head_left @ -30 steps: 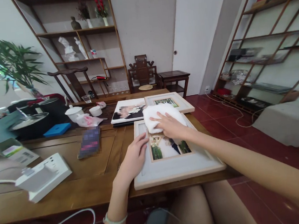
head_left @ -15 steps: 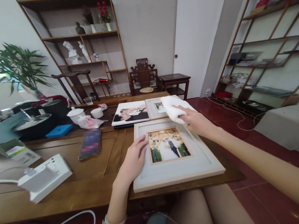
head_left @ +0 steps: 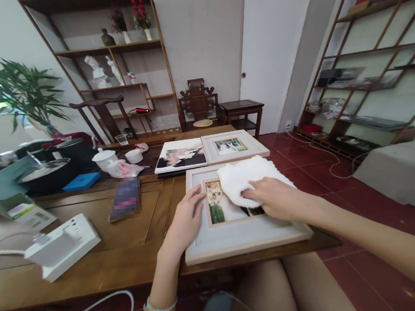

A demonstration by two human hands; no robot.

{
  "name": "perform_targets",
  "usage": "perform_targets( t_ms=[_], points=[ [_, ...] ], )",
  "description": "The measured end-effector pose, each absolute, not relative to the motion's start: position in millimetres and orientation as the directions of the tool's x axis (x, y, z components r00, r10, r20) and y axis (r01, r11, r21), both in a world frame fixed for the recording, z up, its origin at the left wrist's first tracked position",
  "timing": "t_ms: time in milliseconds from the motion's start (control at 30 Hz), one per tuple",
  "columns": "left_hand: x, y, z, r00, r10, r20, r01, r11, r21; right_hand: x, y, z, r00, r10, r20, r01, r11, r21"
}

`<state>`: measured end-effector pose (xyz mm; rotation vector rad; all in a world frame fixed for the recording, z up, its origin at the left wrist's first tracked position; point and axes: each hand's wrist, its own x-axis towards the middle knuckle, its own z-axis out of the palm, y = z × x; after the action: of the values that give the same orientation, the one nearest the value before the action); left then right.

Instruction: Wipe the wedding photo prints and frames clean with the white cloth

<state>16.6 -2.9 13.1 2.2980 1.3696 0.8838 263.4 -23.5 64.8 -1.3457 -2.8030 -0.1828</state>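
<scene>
A light wooden picture frame [head_left: 249, 249] with a pale mat lies flat at the table's near edge. Inside it is a wedding photo [head_left: 216, 208], partly covered. My right hand [head_left: 281, 197] presses a folded white towel [head_left: 255, 173] onto the frame, over the upper right of the photo, with its fingers pushed into the fabric. At the frame's left rim rests my left hand [head_left: 187, 216], fingers stretched out and lying on the border. Beyond are a second framed photo [head_left: 262, 151] and a white-edged photo panel [head_left: 182, 166].
Left on the wooden table [head_left: 144, 259] are a white power strip [head_left: 69, 247], an opened small box [head_left: 25, 212], a blurred dark item [head_left: 125, 198], a blue box [head_left: 81, 181], a white teapot [head_left: 105, 159] and a black pot [head_left: 47, 173]. A white cable [head_left: 111, 297] hangs in front.
My right hand has brought the towel toward me, from the frame's far right corner onto its photo. The second framed photo behind is now uncovered. My left hand stays put.
</scene>
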Motion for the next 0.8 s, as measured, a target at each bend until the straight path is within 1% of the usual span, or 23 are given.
perform_targets(
  t_ms=[100,200,333,467,567,667,800],
  points=[
    [16.7,-2.8,12.4,0.343,0.877,0.336,0.678,-0.478,0.559,258.8,-66.1,80.5,-0.623,0.782,-0.034,0.783,0.622,-0.022],
    [16.9,-2.6,12.5,0.351,0.878,0.327,0.679,-0.479,0.557,251.2,-95.2,85.0,-0.623,0.779,-0.073,0.782,0.618,-0.087],
    [17.2,-2.1,14.0,0.371,0.868,0.329,0.671,-0.496,0.552,248.6,-88.5,69.8,-0.563,0.826,-0.019,0.825,0.561,-0.065],
    [16.7,-2.5,16.2,0.386,0.860,0.333,0.669,-0.510,0.541,263.0,-38.4,53.5,-0.469,0.880,0.076,0.880,0.473,-0.050],
    [16.2,-3.2,17.5,0.386,0.865,0.322,0.678,-0.502,0.536,273.2,6.0,50.7,-0.416,0.890,0.185,0.908,0.419,0.025],
    [15.9,-3.3,17.9,0.383,0.867,0.317,0.680,-0.497,0.539,276.4,39.1,50.7,-0.425,0.873,0.241,0.905,0.415,0.092],
    [15.9,-2.8,16.8,0.370,0.866,0.337,0.676,-0.500,0.541,276.0,47.5,46.8,-0.482,0.849,0.217,0.876,0.471,0.101]
  ],
)
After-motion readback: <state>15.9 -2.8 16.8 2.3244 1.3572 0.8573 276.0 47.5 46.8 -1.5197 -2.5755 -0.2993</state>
